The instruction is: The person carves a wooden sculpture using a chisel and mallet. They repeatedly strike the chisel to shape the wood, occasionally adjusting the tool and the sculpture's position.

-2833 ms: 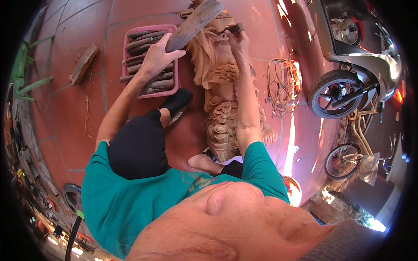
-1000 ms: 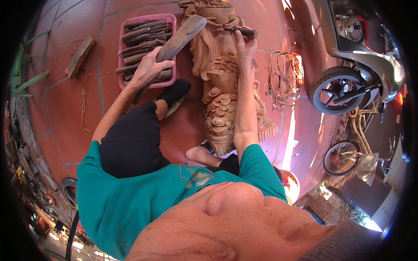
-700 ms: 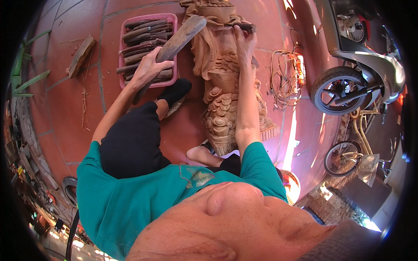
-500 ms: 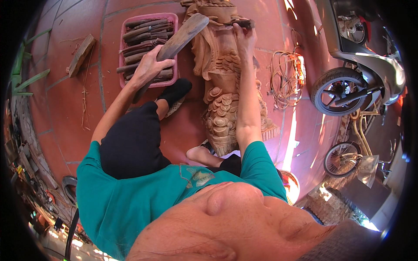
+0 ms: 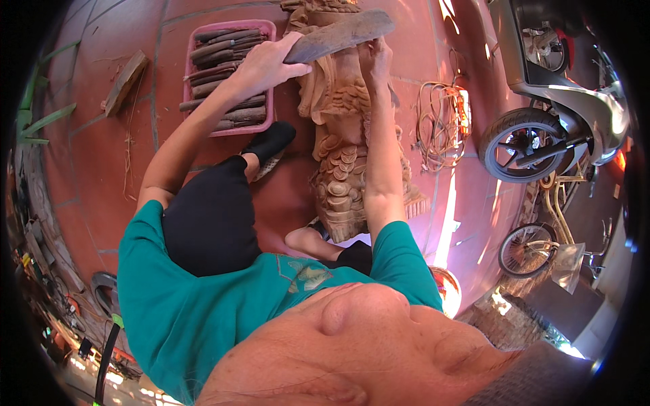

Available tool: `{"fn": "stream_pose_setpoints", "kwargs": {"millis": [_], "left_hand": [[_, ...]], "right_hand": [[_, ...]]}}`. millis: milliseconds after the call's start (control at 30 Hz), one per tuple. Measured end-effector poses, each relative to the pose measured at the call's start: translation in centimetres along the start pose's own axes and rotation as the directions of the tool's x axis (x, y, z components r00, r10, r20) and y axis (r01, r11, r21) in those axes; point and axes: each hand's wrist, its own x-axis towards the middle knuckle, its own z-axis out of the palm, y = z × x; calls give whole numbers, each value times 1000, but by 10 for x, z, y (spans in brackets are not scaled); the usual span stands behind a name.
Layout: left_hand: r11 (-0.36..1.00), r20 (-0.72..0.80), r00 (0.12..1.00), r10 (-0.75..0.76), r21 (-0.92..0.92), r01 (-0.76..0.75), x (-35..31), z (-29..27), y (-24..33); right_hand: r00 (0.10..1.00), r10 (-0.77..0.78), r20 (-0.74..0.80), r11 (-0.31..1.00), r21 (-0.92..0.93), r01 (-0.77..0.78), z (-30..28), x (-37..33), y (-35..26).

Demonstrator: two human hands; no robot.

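Observation:
A large carved wooden sculpture (image 5: 338,183), with round coin-like shapes on its lower part, lies lengthwise on the floor in front of me. My left hand (image 5: 267,64) is closed round the narrow end of a flat wooden mallet (image 5: 342,37). The mallet's broad end reaches over the sculpture's upper part to my right hand (image 5: 379,61). That hand is closed at the sculpture's far right side. The dark-handled chisel it grips showed in the earlier frame; the mallet now covers most of it.
A pink tray (image 5: 273,40) full of dark-handled carving tools (image 5: 220,68) stands left of the sculpture. A wood block (image 5: 126,82) lies further left. On the right are a coiled cord (image 5: 437,128), a motorbike (image 5: 528,142) and a bicycle (image 5: 531,250).
My left hand has swung the mallet right and away from me, its broad end now by my right hand. The right hand stays nearly in place.

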Motion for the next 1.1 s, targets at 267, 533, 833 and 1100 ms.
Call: {"fn": "stream_pose_setpoints", "kwargs": {"millis": [267,533,833,1100], "left_hand": [[997,-73,997,15,-77,-20,-6,-2,5],[991,-56,993,-104,-93,98,-13,-7,-19],[925,-70,966,-247,-313,214,-41,-16,-37],[891,-32,943,-333,-337,303,-56,-18,-41]], "right_hand": [[989,144,38,985,87,-146,7,-2,-28],[937,349,-13,862,398,-315,-8,-22,16],[975,174,137,899,382,-214,2,-35,-27],[957,169,234,943,246,-226,-3,-35,-33]]}}
